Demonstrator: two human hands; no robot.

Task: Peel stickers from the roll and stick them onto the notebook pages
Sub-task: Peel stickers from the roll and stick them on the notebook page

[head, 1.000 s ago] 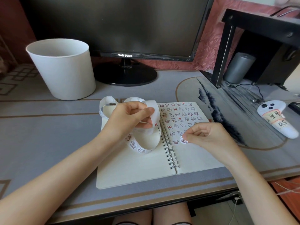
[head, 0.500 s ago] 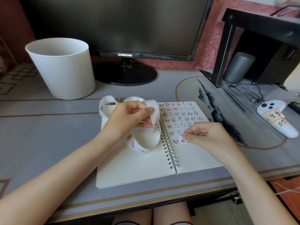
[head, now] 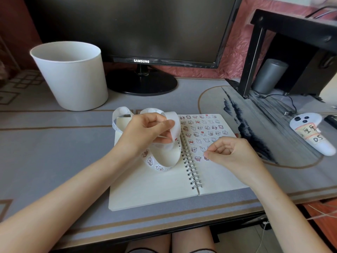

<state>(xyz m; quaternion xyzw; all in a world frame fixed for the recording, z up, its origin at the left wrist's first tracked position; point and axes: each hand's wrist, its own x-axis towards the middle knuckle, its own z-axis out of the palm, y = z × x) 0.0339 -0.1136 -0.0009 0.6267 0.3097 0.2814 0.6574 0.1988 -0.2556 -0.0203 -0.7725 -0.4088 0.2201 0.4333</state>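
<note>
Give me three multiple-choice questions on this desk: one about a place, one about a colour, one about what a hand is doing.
1. Which page of the notebook carries rows of stuck stickers? A) right B) left C) neither
2. What colour is the bucket? A) black B) white C) red
3. What is the left hand doing? A) lying flat on the desk B) gripping the bucket C) holding the sticker strip

Answers: 1 A, the little pictures fill the top of the right page; 2 B, it is plain white; 3 C, its fingers curl round the strip.
</note>
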